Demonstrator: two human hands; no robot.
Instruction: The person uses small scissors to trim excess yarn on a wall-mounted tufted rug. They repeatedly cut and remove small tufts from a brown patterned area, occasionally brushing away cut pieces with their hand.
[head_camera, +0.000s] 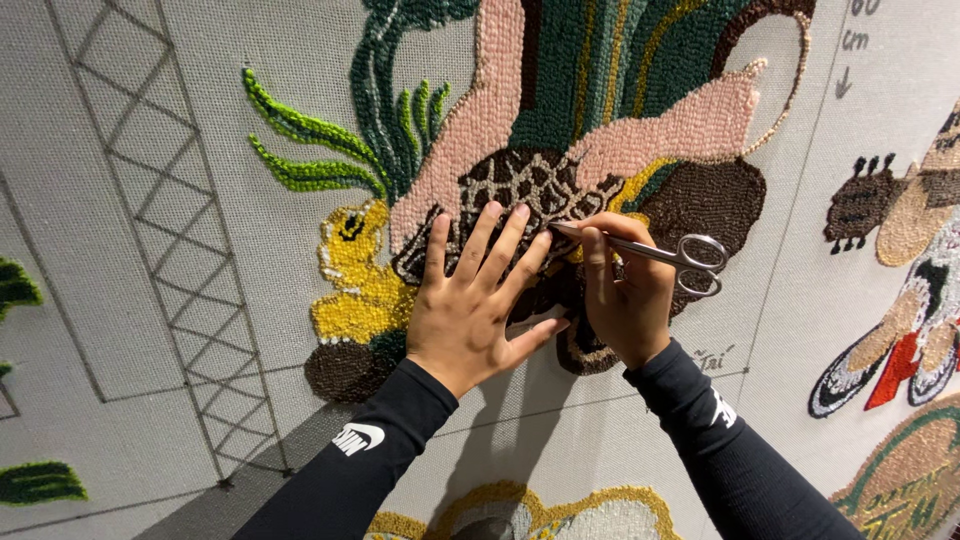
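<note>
Surface: I see grey canvas (150, 250), tufted rug design (560, 120).
Left hand (470, 300): released, flat on yarn.
Right hand (625, 290): gripping scissors (660, 255).

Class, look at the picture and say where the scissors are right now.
In the head view, the scissors are right of centre, held in the right hand, tips at the brown patterned tufting beside the left hand.

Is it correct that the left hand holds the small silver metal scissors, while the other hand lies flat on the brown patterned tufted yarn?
Not quite. The head view shows the right hand holding the small silver metal scissors; the left hand lies flat on the brown patterned tufted yarn.
</note>
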